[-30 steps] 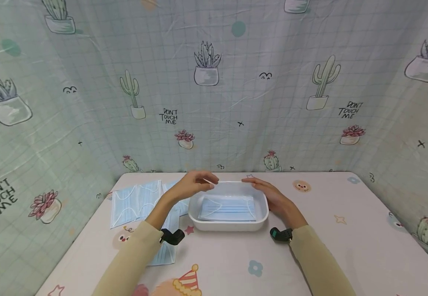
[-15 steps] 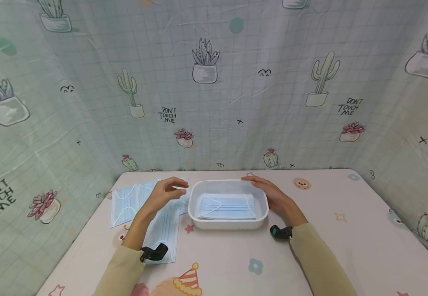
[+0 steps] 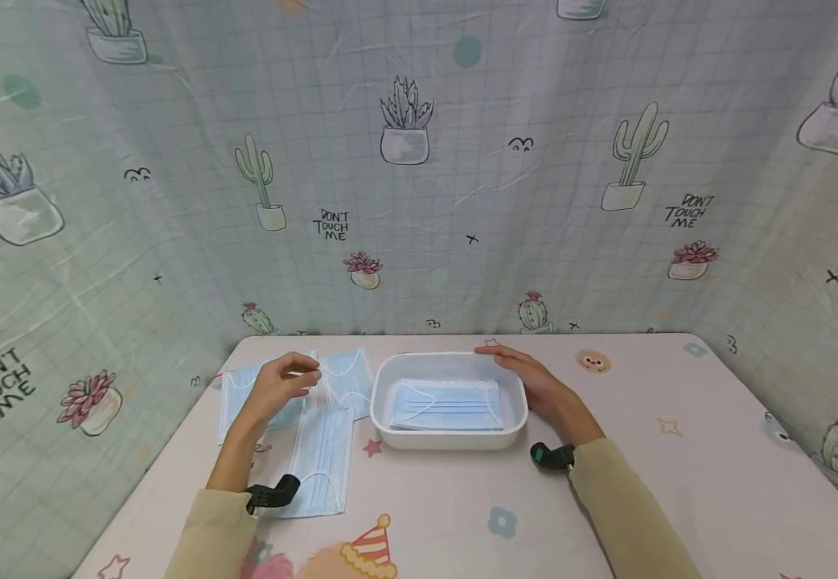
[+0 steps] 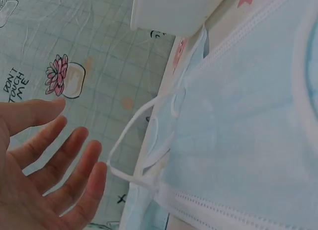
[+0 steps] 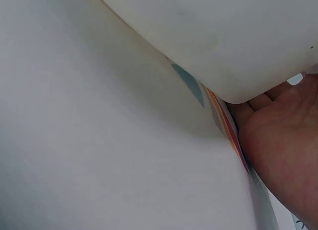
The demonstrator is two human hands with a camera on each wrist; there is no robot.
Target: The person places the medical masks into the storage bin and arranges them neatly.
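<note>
A white plastic tub (image 3: 448,441) stands mid-table with blue face masks (image 3: 451,408) lying flat inside it. My right hand (image 3: 540,388) rests against the tub's right side, its fingers reaching along the far corner; in the right wrist view the hand (image 5: 283,135) lies close against the tub wall (image 5: 238,36). Left of the tub, loose face masks are spread out: a front one (image 3: 321,470), a back-left one (image 3: 234,394) and a back-right one (image 3: 349,376). My left hand (image 3: 274,392) hovers over them with relaxed fingers. Nothing is in that hand (image 4: 54,175) in the left wrist view, beside a mask's ear loop (image 4: 121,135).
A printed cloth covers the table (image 3: 607,498). Behind and at both sides hangs a cactus-patterned curtain (image 3: 462,201). Each wrist wears a black camera, one on the left (image 3: 273,492) and one on the right (image 3: 552,457).
My left hand has moved left from above the tub's left rim to over the loose masks. The right hand and the tub have stayed in place.
</note>
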